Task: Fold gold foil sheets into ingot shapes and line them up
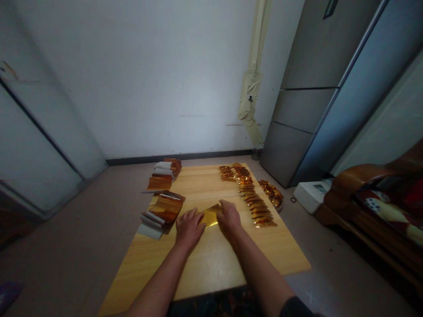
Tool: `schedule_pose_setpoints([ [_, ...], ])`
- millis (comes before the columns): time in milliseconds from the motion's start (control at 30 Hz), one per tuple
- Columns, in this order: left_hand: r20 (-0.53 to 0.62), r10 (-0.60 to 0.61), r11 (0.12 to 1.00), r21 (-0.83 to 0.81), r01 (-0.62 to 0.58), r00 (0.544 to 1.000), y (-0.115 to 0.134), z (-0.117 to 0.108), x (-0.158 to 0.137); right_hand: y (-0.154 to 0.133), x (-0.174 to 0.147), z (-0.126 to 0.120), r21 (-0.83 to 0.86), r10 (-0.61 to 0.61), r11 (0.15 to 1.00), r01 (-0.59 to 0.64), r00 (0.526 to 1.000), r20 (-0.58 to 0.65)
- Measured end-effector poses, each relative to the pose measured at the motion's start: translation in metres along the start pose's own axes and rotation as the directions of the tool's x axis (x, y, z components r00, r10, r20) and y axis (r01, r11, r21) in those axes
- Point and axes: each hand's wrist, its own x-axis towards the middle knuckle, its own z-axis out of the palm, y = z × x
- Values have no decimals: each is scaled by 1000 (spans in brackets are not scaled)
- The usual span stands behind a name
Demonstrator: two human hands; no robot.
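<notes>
Left hand (189, 226) and right hand (230, 216) pinch opposite ends of a gold sheet (210, 216)

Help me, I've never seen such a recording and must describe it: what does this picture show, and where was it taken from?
No machine here: you see the bare left hand and right hand of a person. The camera sits on their head and looks forward and down; this is its one picture. On the wooden table, piles of sheets lie to the left, and rows of narrow gold-coloured pieces to the right. Between them, the hands are on opposite ends of one shiny gold-coloured sheet; how firmly each grips it, the picture doesn't show.
</notes>
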Motion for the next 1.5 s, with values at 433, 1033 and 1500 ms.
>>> schedule_pose_setpoints([
  [433, -301, 50, 978, -177, -107, 952, -9, 16, -5, 15, -2, 18, 200, -163, 962, 186, 979, -124],
  [1033, -265, 399, 875, -178, -451, 878, -14, 18, -12, 31, -47, -4, 72, -466, 883, 464, 885, 11],
  [1500, -232, 368, 883, -217, -416, 900, -15, 19, -11, 32, -48, -5, 92, -373, 924, 371, 928, 4],
])
